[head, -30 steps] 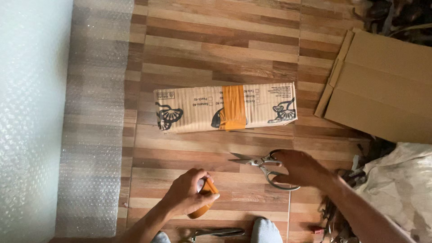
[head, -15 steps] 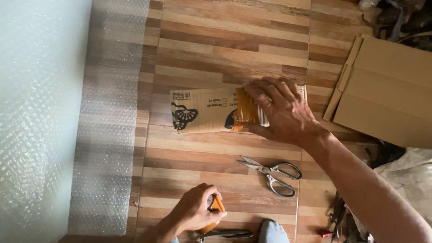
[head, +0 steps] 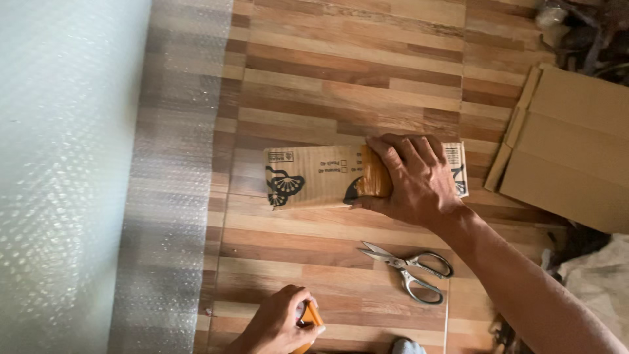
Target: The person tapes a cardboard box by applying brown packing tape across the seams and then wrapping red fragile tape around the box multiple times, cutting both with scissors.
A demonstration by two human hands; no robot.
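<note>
My right hand (head: 416, 177) lies palm down on the right half of a flat folded cardboard piece (head: 308, 177) with black prints and a band of brown tape (head: 375, 180) around it, pressing it to the wooden floor. At the bottom edge of the view, my left hand (head: 278, 324) grips an orange tape roll (head: 310, 316), only partly visible. Grey-handled scissors (head: 409, 265) lie shut on the floor just below my right forearm, untouched.
A sheet of bubble wrap (head: 98, 177) covers the floor along the left. A larger flattened cardboard box (head: 576, 151) lies at the right. Dark clutter sits at the top right corner, and a pale sack (head: 599, 275) at the lower right.
My right hand left the scissors, moved up to the cardboard piece and now presses on it. My left hand stays low with the orange tape roll.
</note>
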